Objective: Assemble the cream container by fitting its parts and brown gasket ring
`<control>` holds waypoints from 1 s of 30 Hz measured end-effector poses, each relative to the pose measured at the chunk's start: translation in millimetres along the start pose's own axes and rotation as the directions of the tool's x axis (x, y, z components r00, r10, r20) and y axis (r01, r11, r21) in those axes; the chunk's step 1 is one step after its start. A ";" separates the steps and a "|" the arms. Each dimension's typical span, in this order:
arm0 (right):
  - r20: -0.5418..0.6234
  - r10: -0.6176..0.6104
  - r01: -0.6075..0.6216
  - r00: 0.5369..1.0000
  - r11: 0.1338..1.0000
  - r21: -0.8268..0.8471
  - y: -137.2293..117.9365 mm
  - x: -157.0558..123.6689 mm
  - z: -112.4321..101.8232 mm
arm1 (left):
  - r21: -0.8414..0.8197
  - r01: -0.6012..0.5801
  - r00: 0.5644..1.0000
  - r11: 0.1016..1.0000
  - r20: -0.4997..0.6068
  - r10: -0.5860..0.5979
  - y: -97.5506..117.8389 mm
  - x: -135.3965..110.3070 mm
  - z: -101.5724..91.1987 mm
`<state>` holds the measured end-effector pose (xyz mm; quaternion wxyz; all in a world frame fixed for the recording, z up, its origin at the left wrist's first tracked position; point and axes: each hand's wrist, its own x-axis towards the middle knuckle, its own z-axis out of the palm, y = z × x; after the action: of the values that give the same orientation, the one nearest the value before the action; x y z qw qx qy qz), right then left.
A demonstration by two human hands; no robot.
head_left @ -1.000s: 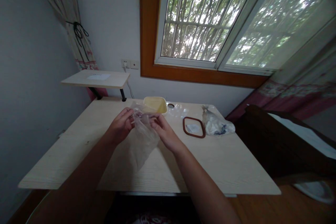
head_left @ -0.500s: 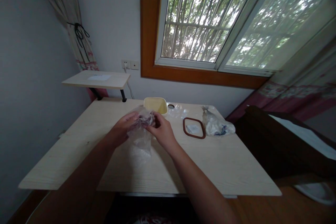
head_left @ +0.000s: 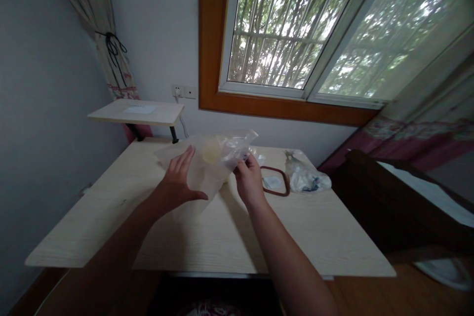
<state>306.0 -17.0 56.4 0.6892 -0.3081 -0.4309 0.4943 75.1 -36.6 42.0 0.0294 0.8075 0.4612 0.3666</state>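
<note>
Plastic bag, clear and thin, has gone from a bunched wad between the two hands, with its lower end sagging toward the person, to a sheet pulled open and raised higher over the desk. The hands have also moved apart from their close, curled pose. The left hand is now open with its fingers spread upward, set against the lower left of the bag, and shows no clear pinch. The right hand is closed in a pinch on the bag's right side, its fingertips gathered into the plastic. The bag's long axis runs roughly across the view, rising from lower left to a pointed corner at upper right, which aims toward the window. The bag hangs in the air in front of a pale yellow plastic container, which shows as a blur through the film, and covers most of it. Just beyond the right hand, a brown rubber sealing ring lies flat on the desk around a small white paper label. Farther right sits a crumpled plastic bag of white material. Behind the desk, a small wall shelf carries a sheet of white paper.
</note>
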 end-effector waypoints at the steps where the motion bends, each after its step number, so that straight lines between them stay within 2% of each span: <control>1: -0.008 0.009 -0.009 1.000 0.999 0.038 0.3 0.2 0.6 | 0.057 -0.014 1.000 0.998 0.014 0.013 0.4 -1.3 4.2; 4: -0.017 0.073 -0.071 0.997 0.992 0.104 -2.2 -1.4 4.1 | 0.168 0.020 1.000 0.986 0.002 -0.020 1.5 -1.4 15.6; 8: -0.005 0.164 -0.162 0.986 0.978 0.134 -8.9 -4.2 4.8 | 0.216 0.066 0.997 0.974 -0.057 -0.055 3.6 4.0 21.8; 12: 0.046 0.182 -0.186 0.982 0.976 0.110 -13.3 -4.8 0.4 | 0.166 0.099 0.990 0.981 -0.114 -0.080 8.8 10.2 19.8; 17: 0.105 0.206 -0.215 0.973 0.973 0.084 -19.0 -3.4 -2.0 | 0.062 0.182 0.980 0.981 -0.095 -0.176 13.2 17.5 17.0; 21: 0.096 0.157 -0.167 0.983 0.980 0.109 -20.9 -0.6 -4.6 | 0.011 0.165 0.976 0.986 -0.143 -0.162 13.6 25.1 15.6; 25: 0.009 0.076 -0.076 0.997 0.986 0.148 -17.3 0.9 -10.1 | -0.109 0.100 0.971 0.989 -0.206 -0.121 17.4 28.4 8.5; 28: -0.022 0.060 -0.056 0.998 0.985 0.164 -13.7 -1.2 -11.0 | -0.344 0.166 0.976 0.924 -0.079 -0.205 22.8 24.4 0.4; 30: -0.011 0.070 -0.067 0.997 0.981 0.183 -12.3 -3.7 -8.9 | -0.549 0.265 0.960 0.793 0.075 -0.269 26.8 20.5 -4.1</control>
<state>318.5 -24.4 61.9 0.7006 -0.2627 -0.3671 0.5526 98.3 -37.4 66.9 0.3116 0.6896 0.4445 0.4793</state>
